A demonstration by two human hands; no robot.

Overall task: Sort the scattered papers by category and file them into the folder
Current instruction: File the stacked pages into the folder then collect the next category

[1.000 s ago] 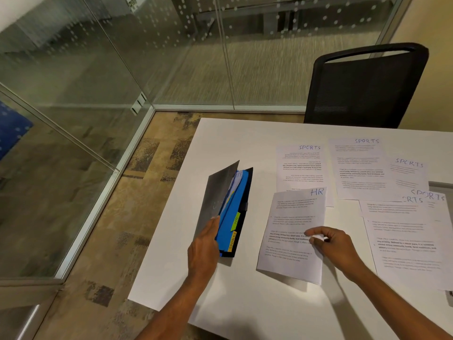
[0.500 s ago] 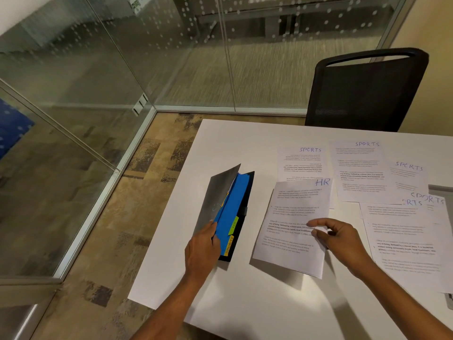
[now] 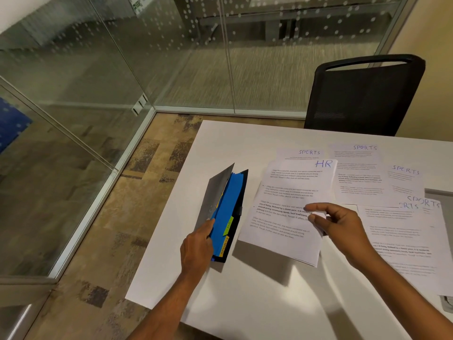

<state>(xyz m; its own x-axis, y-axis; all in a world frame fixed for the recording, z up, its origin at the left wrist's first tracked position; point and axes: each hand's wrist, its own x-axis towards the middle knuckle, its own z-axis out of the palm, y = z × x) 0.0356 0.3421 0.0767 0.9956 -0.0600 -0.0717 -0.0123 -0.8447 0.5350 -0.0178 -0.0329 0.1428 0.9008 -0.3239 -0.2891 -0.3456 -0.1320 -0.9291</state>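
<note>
Papers (image 3: 367, 182) headed SPORTS lie spread across the far right of the white table (image 3: 245, 303). The right hand (image 3: 343, 224) pinches an HR sheet (image 3: 289, 204) by its right edge, raised just beside the folder (image 3: 239, 192). The left hand (image 3: 196, 249) grips the folder's near end, parting its grey cover (image 3: 215, 192) from the blue dividers (image 3: 228, 204).

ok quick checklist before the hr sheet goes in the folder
1. HR sheet pinched by right hand: ok.
2. Folder held open by left hand: ok.
3. Green HR tab in sight, next to the SPORTS tab: ok.
4. Open gap is the HR section: cannot tell.
5. Sheet's near edge lifted off the table: ok.
6. Only one sheet pinched: cannot tell.
</note>
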